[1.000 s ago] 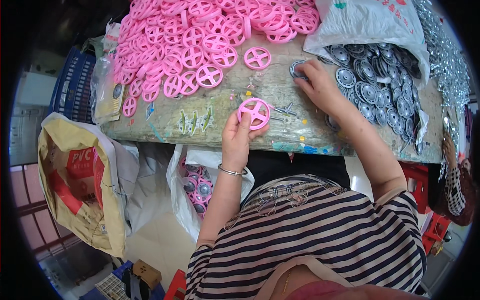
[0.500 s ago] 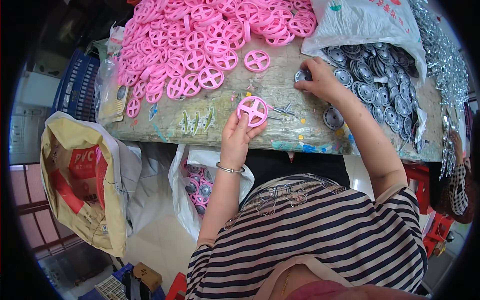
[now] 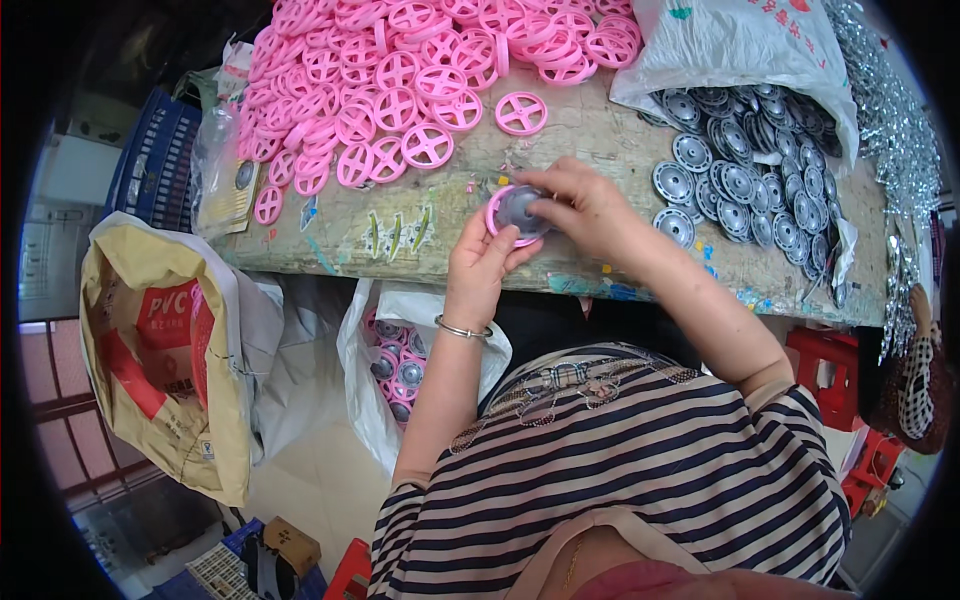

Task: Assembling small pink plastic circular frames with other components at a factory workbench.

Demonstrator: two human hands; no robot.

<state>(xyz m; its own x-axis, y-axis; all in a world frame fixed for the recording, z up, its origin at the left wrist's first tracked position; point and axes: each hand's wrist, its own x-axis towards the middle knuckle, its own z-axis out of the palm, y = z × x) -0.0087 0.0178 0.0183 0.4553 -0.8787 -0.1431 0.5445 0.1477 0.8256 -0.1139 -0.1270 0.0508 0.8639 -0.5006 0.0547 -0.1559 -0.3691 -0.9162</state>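
Note:
My left hand (image 3: 484,256) grips a pink plastic wheel ring (image 3: 493,212) above the near edge of the table. With fingers and thumb closed on it, my right hand (image 3: 580,208) holds a grey disc-shaped hubcap (image 3: 520,208) against the ring's face. The hubcap covers most of the ring. A large heap of pink wheel rings (image 3: 395,105) lies at the far left, with one loose ring (image 3: 521,114) just to its right. At the right, grey hubcaps (image 3: 736,182) spill from a white plastic sack (image 3: 740,50).
Below the table edge, a white bag (image 3: 478,368) holds assembled pink-and-grey wheels (image 3: 409,373). A wide-mouthed yellowish sack (image 3: 105,330) stands left of it. Silver tinsel (image 3: 885,130) hangs at the right, near another person's arm (image 3: 920,310). Leaf-shaped stickers (image 3: 398,236) lie on the table (image 3: 330,250).
My right hand has moved left from beside the grey pile, bringing a hubcap onto the pink ring. My left hand stays nearly in place, still holding the ring.

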